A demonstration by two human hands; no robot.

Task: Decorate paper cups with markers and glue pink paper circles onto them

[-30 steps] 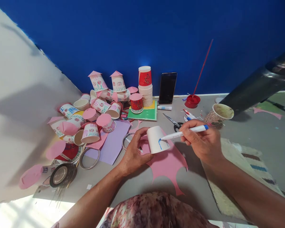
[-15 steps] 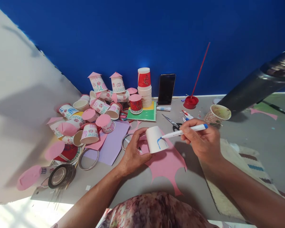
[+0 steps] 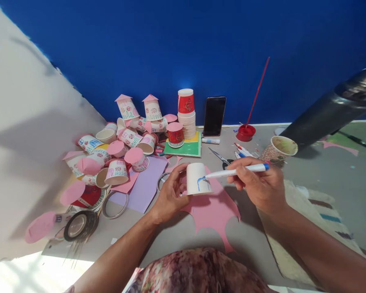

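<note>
My left hand [image 3: 170, 195] is closed around the left side of a white paper cup [image 3: 195, 176], which is upside down with its rim at the bottom. Blue lines forming an arch are drawn on the cup's right side. Between the fingers of my right hand [image 3: 259, 181] is a white felt-tip pen [image 3: 232, 172] with a blue end, its tip at the top of the blue arch. Beneath the cup lies a pink paper sheet [image 3: 212, 211] with round pieces cut from its edge. Scissors [image 3: 221, 158] lie behind the cup, partly hidden by my right hand.
Decorated paper cups [image 3: 116, 173] with pink paper tops are heaped at left. A cup stack [image 3: 187, 122], a phone [image 3: 214, 116] and a red pot [image 3: 245, 132] stand by the blue wall. At right are a patterned cup [image 3: 279, 150], a dark flask [image 3: 323, 114] and a cloth [image 3: 293, 232].
The cup has turned a little and stands more upright, so its blue lines have shifted left. My right hand has followed with the pen tip still at the drawing. The view has moved slightly.
</note>
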